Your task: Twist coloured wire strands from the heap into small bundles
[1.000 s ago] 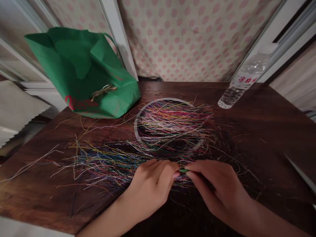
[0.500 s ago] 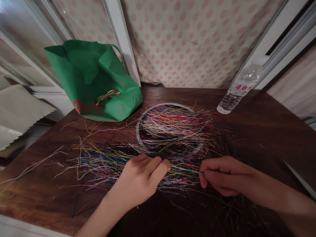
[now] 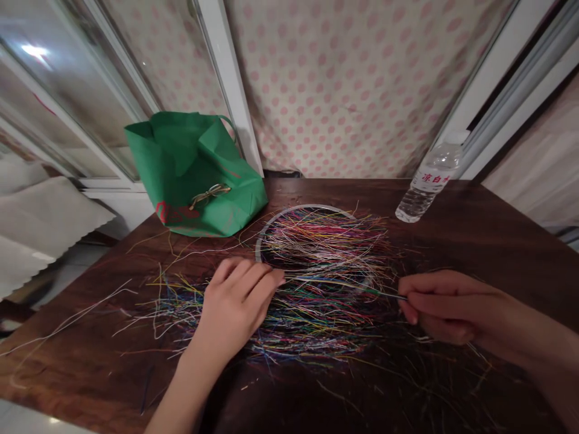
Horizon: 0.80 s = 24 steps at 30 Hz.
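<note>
Many thin coloured wires lie in a loose pile (image 3: 312, 319) across the dark table, running roughly left to right. Behind them, more wires (image 3: 321, 235) rest over a round object with a pale rim (image 3: 259, 247). My left hand (image 3: 239, 295) is closed above the pile, its thumb and fingers pinched on one end of a few thin wires (image 3: 335, 281). At their other end, my right hand (image 3: 436, 307) pinches them between thumb and forefinger. The strands stretch nearly straight between both hands. My fingers hide the wire ends.
An open green bag (image 3: 203, 175) stands at the back left with glasses (image 3: 210, 194) lying on it. A clear water bottle (image 3: 427, 178) stands at the back right. Stray wires lie left on the brown table (image 3: 488, 235). A polka-dot curtain (image 3: 344, 90) hangs behind.
My hands have moved apart, left hand leftward and right hand rightward, showing a longer stretch of wires between them. The view has shifted, so the bag and bottle appear lower.
</note>
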Motion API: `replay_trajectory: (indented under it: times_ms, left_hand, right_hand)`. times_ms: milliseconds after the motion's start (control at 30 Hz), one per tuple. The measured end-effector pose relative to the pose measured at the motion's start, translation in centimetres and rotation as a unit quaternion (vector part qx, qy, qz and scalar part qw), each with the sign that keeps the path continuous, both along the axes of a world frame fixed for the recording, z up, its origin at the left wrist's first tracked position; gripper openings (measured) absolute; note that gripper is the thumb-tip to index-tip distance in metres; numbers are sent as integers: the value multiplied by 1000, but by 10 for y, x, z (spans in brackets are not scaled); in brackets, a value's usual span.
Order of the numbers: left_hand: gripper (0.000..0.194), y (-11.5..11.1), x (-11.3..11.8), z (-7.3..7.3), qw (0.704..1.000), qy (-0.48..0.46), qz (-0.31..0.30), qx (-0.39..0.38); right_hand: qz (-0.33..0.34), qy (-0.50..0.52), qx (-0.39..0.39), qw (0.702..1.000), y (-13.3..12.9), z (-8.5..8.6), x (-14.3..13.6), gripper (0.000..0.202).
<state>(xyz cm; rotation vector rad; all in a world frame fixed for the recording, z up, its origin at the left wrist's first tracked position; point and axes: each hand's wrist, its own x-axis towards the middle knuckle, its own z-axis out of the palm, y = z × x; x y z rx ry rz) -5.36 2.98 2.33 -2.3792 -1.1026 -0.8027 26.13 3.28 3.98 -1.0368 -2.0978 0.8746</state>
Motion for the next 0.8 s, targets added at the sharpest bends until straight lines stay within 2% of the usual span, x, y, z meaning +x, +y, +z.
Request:
replay_trajectory:
  times_ms: [33, 100, 133, 200, 267, 300, 333, 400, 467, 533, 600, 700, 800]
  left_hand:
    - [17, -1, -1, 0, 999, -22, 19, 32]
    - [20, -7, -2, -1, 987, -88, 39, 125]
    - [20, -12, -1, -2, 977, -124, 32, 168]
    - [15, -22, 5, -3, 960, -192, -24, 204]
    - [16, -30, 16, -4, 961, -249, -87, 88]
    - [16, -33, 23, -5, 951, -285, -118, -19]
    - [19, -35, 29, -6, 929, -319, -130, -135]
    - [23, -35, 41, -8, 844, -401, -129, -332]
    - [26, -32, 48, -10, 746, -478, -136, -444]
    - [28, -29, 49, -13, 670, -537, -156, -489]
    - [25, -26, 48, -15, 624, -576, -163, -502]
    - [24, -22, 45, -17, 593, -623, -146, -489]
    - [21, -17, 44, -18, 563, -668, -135, -468]
  right_hand:
    - [-1, 24, -84, 996, -2, 2, -5, 33]
    - [-13, 87, -278, 957, -10, 4, -17, 32]
    - [-45, 119, -314, 941, -14, 5, -24, 31]
    - [-98, 169, -327, 925, -25, 6, -38, 28]
    - [-96, 184, -316, 926, -37, 7, -53, 24]
    - [-83, 171, -313, 931, -42, 8, -59, 22]
    - [-68, 154, -306, 937, -47, 9, -65, 20]
    - [-37, 123, -287, 949, -55, 8, -76, 17]
    - [-10, 97, -283, 954, -61, 4, -84, 15]
    - [10, 66, -307, 949, -63, -6, -89, 15]
    - [33, 57, -363, 930, -62, -18, -91, 18]
    - [81, 137, -444, 882, -56, -31, -88, 26]
    - [112, 254, -499, 821, -49, -33, -83, 26]
